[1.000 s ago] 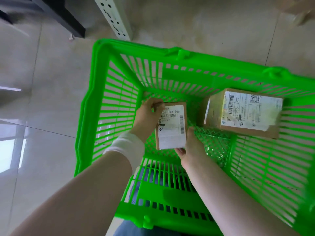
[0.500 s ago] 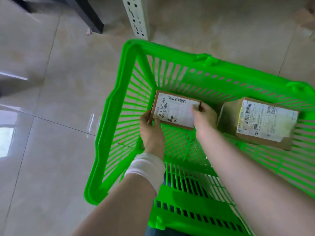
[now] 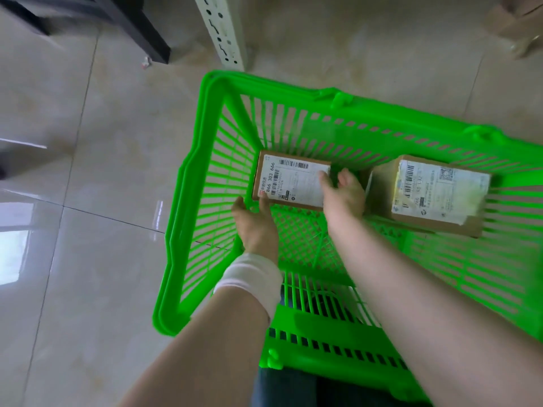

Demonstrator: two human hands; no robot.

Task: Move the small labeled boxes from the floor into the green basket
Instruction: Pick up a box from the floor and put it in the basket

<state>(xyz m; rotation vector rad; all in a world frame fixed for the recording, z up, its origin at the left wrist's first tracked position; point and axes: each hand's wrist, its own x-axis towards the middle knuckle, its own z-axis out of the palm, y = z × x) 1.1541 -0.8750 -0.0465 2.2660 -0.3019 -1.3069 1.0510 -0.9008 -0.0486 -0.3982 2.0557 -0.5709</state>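
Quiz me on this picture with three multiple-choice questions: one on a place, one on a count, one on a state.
1. Where is the numbered box? A floor; B green basket's far-left corner; C a shelf.
2. Boxes in the basket? A one; B two; C four.
3. The right hand: A pinches the numbered box's end; B grips the rim; C hangs empty.
Answers: B, slatted walls rise behind and left of it; B, a second box lies to its right; A, thumb on its label.

The small labeled box (image 3: pixel 291 180) now lies sideways in the green basket's (image 3: pixel 293 92) far left corner. The left hand (image 3: pixel 255 221) has slipped to its near corner; the right hand (image 3: pixel 342 195) pinches its right end.
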